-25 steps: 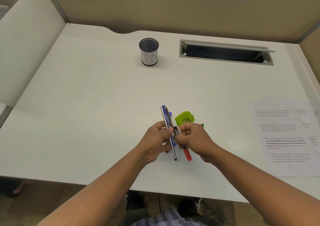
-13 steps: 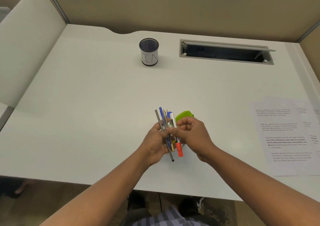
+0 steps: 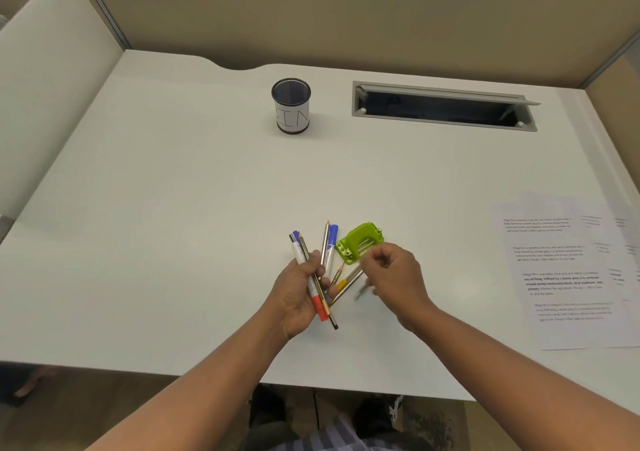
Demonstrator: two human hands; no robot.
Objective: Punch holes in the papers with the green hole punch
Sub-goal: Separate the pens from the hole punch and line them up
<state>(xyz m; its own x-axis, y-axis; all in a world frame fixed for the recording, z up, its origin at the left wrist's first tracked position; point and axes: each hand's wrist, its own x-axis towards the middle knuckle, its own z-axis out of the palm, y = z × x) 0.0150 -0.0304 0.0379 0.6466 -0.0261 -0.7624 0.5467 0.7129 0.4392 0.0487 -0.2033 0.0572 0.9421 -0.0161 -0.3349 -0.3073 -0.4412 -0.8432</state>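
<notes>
Left grip (image 3: 298, 291) around pens (image 3: 313, 277) (right grip (image 3: 394, 277) loose) beside green hole punch (image 3: 358, 243).

Small lime-green hole punch (image 3: 359, 243) with silver metal parts, lying on the white desk near its front edge, turned at an angle, printed papers (image 3: 568, 274) lying flat and overlapping, well apart at the desk's right side

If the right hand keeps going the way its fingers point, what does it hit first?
Likely the green hole punch: the right hand has its curled fingers aimed up-left, just short of it. Height above the desk is unclear.
</notes>
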